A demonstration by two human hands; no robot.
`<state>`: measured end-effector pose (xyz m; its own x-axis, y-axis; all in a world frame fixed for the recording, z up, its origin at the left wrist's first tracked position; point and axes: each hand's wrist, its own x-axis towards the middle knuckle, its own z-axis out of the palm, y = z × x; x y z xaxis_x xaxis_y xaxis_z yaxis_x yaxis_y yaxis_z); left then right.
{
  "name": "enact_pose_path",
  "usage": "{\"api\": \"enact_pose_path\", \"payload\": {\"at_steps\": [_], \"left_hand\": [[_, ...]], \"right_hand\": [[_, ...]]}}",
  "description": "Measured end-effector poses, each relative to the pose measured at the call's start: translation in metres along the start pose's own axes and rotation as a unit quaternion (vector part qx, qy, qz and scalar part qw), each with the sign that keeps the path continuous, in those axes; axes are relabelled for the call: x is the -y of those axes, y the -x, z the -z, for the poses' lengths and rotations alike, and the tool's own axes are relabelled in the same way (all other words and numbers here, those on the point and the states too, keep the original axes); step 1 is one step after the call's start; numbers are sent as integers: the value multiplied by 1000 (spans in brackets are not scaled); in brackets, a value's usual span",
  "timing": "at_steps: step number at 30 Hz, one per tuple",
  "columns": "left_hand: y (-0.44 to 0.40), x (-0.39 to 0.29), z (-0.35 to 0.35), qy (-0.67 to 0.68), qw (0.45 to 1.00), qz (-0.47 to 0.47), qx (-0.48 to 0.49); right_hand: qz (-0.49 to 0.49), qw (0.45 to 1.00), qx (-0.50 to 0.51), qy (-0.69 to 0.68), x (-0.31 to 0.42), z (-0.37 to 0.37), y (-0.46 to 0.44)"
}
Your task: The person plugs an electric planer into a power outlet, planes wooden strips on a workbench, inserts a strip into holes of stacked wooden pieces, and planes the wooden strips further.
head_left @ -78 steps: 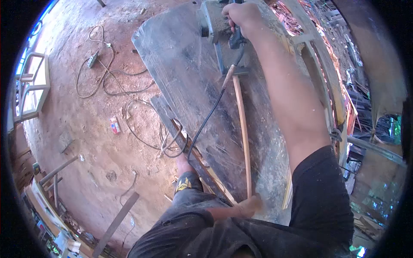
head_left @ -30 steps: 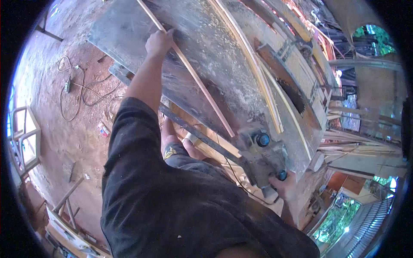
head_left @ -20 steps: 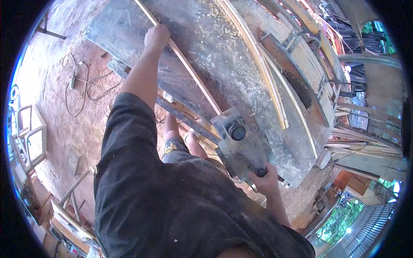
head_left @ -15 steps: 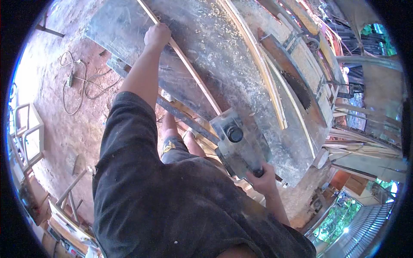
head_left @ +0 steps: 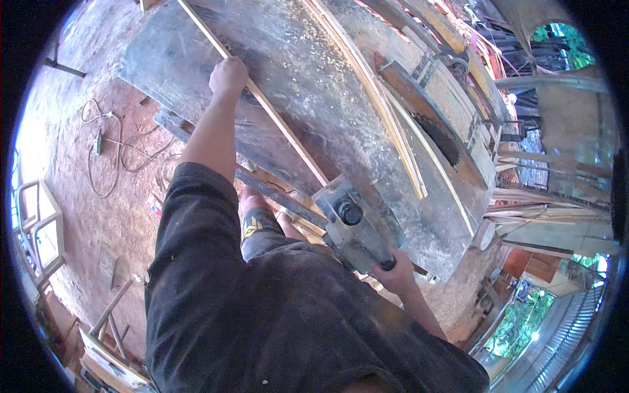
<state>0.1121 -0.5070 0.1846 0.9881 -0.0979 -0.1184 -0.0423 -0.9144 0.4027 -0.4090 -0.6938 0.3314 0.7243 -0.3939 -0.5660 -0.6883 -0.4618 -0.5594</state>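
Note:
A thin wooden strip lies lengthwise along the dark, dusty tabletop. My left hand is closed round its far part, arm stretched forward. At the strip's near end sits a grey power planer with a round dark knob, near the table's front edge. My right hand grips the handle at the planer's rear. The planer covers the end of the strip, and its underside is hidden.
Long pale strips and a rusty toothed saw blade lie on the table's right side. A dark rail runs along the left edge. Cables lie on the dirt floor at left. Stacked wood stands at right.
The planer and my right hand have come back from the table's far end to the near right. My left hand has gone from the strip's near end to its far part.

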Motion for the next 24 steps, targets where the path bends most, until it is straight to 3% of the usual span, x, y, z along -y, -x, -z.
{"api": "enact_pose_path", "payload": {"at_steps": [13, 19, 24], "left_hand": [[4, -4, 3, 29, 999, 26, 6], [-7, 5, -9, 49, 998, 25, 1], [-34, 17, -15, 9, 997, 6, 80]], "right_hand": [[-24, 999, -2, 23, 66, -19, -59], [58, 998, -38, 0, 151, -34, -122], [114, 993, -28, -20, 222, -47, -186]]}}
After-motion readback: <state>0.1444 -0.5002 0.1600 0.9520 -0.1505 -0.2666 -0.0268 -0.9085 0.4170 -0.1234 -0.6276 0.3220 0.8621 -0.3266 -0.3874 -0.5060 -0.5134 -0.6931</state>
